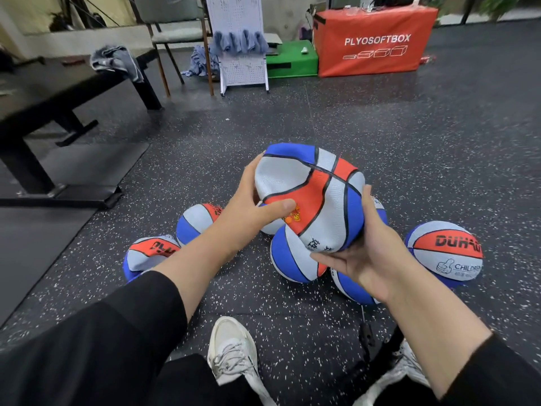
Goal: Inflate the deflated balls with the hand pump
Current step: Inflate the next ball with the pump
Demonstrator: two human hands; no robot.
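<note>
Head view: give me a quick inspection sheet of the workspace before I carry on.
Surface: dark speckled rubber floor.
Job's things: dented held ball raised in both hands; other balls on the floor, among them a far-left ball and a far-right ball. A black object by the right shoe, perhaps the pump; cannot tell.
Clutter: grey cloth on the black bench.
Hands: left hand and right hand both grip the held ball.
Cables: nothing seen.
Surroundings: chair, white pegboard rack, green box, orange plyo box.
</note>
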